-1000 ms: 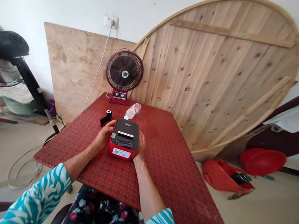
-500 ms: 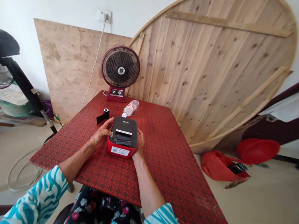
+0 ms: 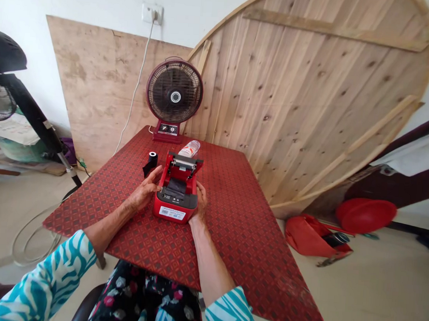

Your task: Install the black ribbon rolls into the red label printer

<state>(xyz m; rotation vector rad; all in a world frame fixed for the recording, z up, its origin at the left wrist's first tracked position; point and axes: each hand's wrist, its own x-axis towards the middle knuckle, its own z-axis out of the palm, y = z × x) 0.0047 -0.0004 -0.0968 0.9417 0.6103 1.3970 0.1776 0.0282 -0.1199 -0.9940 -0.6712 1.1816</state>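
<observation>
On the red patterned worktop (image 3: 238, 239), the red-and-black label printer (image 3: 175, 209) sits at lower centre, its lid (image 3: 183, 164) now raised where it lay shut earlier, exposing the red inner frame. The left hand (image 3: 144, 191) rests spread against its side; the right hand (image 3: 200, 203) presses the other side, grip unclear. A black ribbon roll (image 3: 151, 161) lies outside, just left.
</observation>
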